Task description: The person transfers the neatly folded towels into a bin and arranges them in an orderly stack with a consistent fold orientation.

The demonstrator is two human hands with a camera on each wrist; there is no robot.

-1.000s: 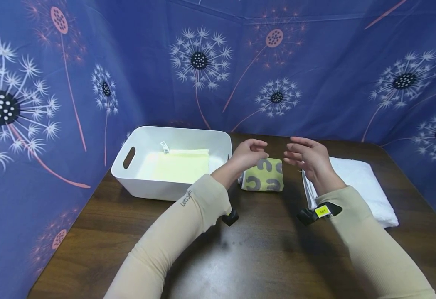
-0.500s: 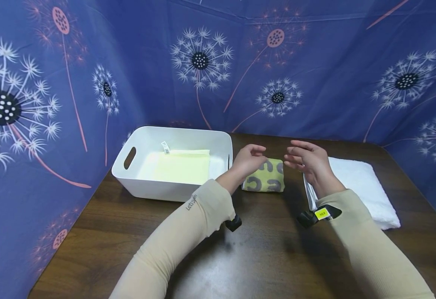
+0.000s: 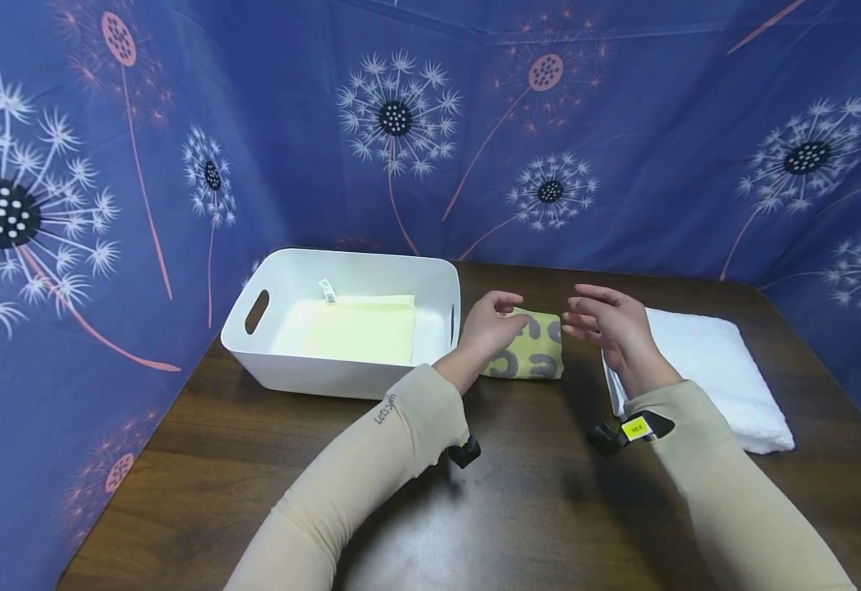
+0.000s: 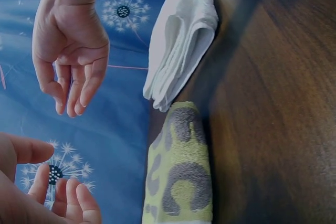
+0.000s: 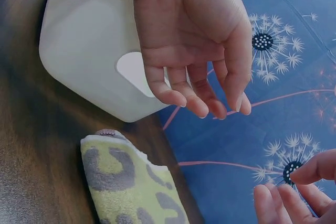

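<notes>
In the head view, the left hand (image 3: pixel 492 327) and right hand (image 3: pixel 618 332) sit slightly lower than a second ago, fingers loosely bent around nothing, near the patterned towel (image 3: pixel 537 353) toward the far edge of the tabletop (image 3: pixel 519 509). The left wrist view shows both hands apart from it; the right wrist view, the white bin (image 5: pixel 89 51) beyond it.

We wear one long beige left sleeve (image 3: pixel 330 484), dark lettering (image 3: pixel 384 409) near its cuff (image 3: pixel 437 414); one right sleeve (image 3: pixel 744 488) of the same beige; one black left wrist camera (image 3: pixel 465 452); one black right wrist camera (image 3: pixel 607 439) with a yellow label (image 3: pixel 635 428).
</notes>
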